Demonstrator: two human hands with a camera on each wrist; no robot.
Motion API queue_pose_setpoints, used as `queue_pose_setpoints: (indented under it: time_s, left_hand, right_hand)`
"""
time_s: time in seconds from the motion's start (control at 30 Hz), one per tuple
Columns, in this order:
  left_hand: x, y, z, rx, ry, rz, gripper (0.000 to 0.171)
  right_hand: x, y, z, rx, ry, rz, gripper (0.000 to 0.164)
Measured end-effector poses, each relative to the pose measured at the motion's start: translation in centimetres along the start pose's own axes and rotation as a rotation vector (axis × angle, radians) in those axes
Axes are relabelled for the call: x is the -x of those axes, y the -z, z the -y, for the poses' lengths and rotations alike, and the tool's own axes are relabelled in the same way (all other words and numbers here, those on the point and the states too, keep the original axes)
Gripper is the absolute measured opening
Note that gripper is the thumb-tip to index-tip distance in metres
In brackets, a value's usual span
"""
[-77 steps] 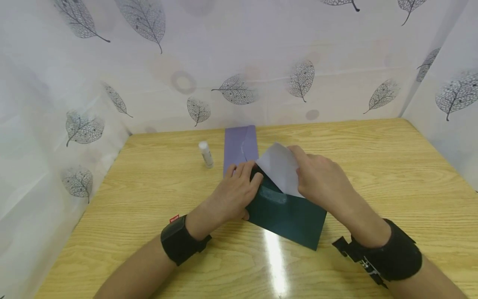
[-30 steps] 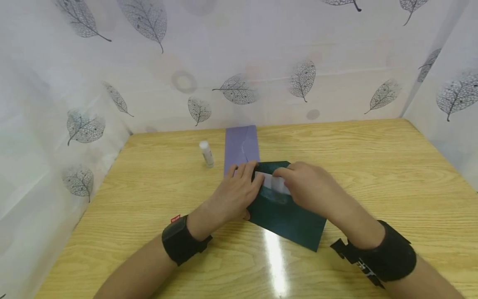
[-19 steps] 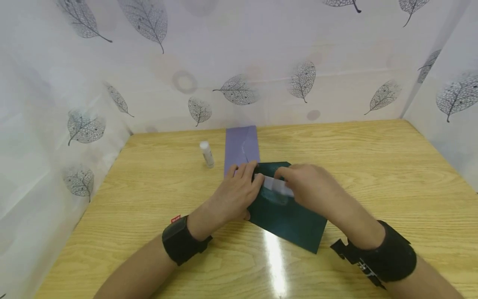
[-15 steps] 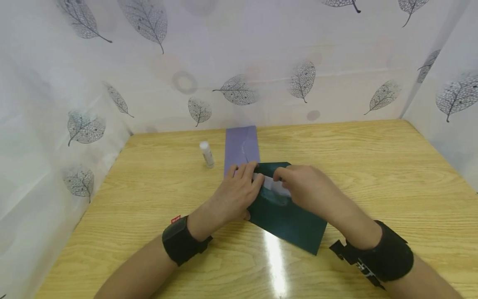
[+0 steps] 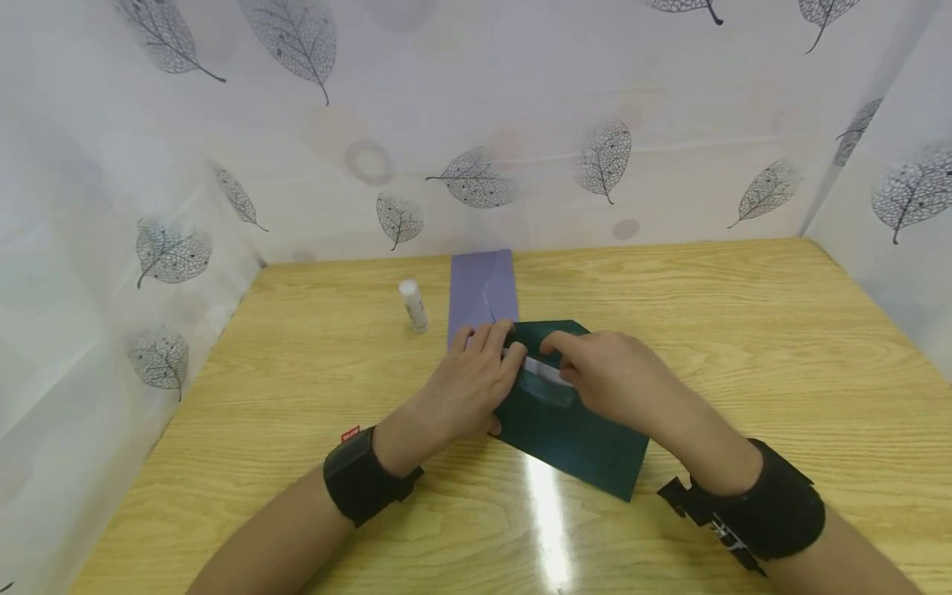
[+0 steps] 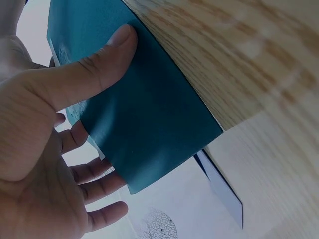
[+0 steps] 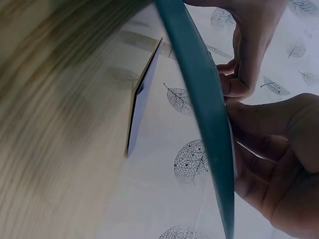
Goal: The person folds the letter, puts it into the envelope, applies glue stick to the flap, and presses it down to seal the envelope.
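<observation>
A dark green envelope (image 5: 580, 442) is tilted above the table with its flap raised. My left hand (image 5: 472, 384) grips its left end; in the left wrist view the thumb (image 6: 94, 74) lies across the green face (image 6: 154, 129) and the fingers reach behind. Only a thin strip of white paper (image 5: 546, 371) shows at the envelope's mouth. My right hand (image 5: 621, 376) pinches this paper near its right part, index finger bent over the flap. The right wrist view has the envelope (image 7: 207, 107) nearly edge-on, with the right hand (image 7: 279, 149) close against the mouth side.
A lilac envelope (image 5: 476, 285) lies behind, partly covered by the left fingers. A white glue stick (image 5: 413, 306) stands left of it on the wooden table (image 5: 297, 372). A leaf-patterned white curtain (image 5: 535, 99) borders the table at the back and sides.
The white paper has gone down into the green envelope, from a large raised sheet to a narrow strip. My right hand has moved down and left with it; the left hand holds still.
</observation>
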State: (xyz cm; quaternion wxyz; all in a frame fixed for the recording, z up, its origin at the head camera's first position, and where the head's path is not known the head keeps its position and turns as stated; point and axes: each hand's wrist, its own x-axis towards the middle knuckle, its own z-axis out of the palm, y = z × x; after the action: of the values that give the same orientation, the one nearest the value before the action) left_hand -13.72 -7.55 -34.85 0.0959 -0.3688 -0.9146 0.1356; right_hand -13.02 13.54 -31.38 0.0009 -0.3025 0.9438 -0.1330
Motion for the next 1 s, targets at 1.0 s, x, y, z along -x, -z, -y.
queue_pose_setpoints:
  time_s: [1.0]
  left_hand:
    - [0.37,0.40,0.31,0.050,0.009,0.179,0.101]
  right_hand:
    - [0.35,0.23,-0.84,0.059,-0.045,0.224,0.027]
